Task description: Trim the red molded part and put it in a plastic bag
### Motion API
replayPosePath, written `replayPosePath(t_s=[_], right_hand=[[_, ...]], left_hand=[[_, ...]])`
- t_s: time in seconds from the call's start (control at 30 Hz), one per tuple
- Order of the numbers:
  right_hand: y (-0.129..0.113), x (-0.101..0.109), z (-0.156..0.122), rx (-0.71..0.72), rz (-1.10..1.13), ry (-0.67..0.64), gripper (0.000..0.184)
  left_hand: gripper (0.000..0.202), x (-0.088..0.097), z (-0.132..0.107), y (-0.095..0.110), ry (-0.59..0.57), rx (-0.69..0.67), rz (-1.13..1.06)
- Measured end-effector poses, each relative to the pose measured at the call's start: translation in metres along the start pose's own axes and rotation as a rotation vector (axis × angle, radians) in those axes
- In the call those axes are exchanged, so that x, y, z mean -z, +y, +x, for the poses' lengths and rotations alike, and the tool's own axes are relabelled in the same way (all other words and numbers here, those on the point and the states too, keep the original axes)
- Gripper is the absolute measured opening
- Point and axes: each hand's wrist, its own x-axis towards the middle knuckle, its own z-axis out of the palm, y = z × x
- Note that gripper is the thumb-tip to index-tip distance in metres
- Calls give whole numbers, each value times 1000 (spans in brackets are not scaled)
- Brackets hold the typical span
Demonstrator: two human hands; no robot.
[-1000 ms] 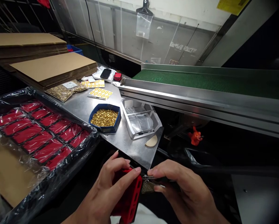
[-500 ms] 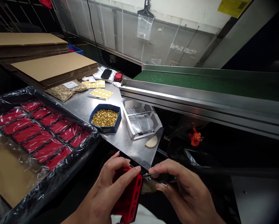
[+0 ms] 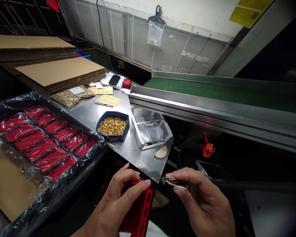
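Note:
My left hand (image 3: 113, 200) is wrapped round a red plastic case (image 3: 144, 210) with slots along its edge, low in the middle of the head view. The thumb and fingers cover much of the case's upper part. Between thumb and fingers, my right hand (image 3: 202, 197) grips a small metal nail clipper (image 3: 175, 183). Its jaws point left, towards the case, with a gap between them. Part of the clipper is hidden by the fingers.
On the metal table (image 3: 138, 163) are a blue tray of small gold pieces (image 3: 112, 126), a white box (image 3: 148, 128) and sticker sheets (image 3: 108, 100). At left, a plastic-lined box (image 3: 100, 141) holds red cases. A green conveyor (image 3: 192, 87) runs right.
My right hand has drawn the nail clipper slightly to the right, away from the red case, and squeezed its lever closer. My left hand keeps its hold on the case.

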Motion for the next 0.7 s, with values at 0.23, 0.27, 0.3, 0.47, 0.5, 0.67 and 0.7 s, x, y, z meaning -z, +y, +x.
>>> replayPosePath(t_s=[0.23,0.27,0.3,0.47,0.5,0.67,0.7], right_hand=[[-1,-13,-9,-319,269,-15,23],[-1,-15,-10,-326,277,-17,25],[-2,-16,-10,-323,275,-17,26],[-3,-16,-8,-315,277,-12,24],[-3,-15,-8,-317,280,-12,24],[-3,-16,-11,-325,292,-17,20],[-2,-16,-12,-322,296,0,19]], left_hand=[[73,-1,-2,-14,-9,-58,-44],[75,-1,-2,-14,-5,-53,-59],[77,-2,-2,-12,-1,-39,-75],[73,-5,-3,-2,29,24,-98],[71,-5,-3,-1,33,29,-94],[68,-7,-3,-3,33,12,-80],[67,-7,-3,-4,29,2,-86]])
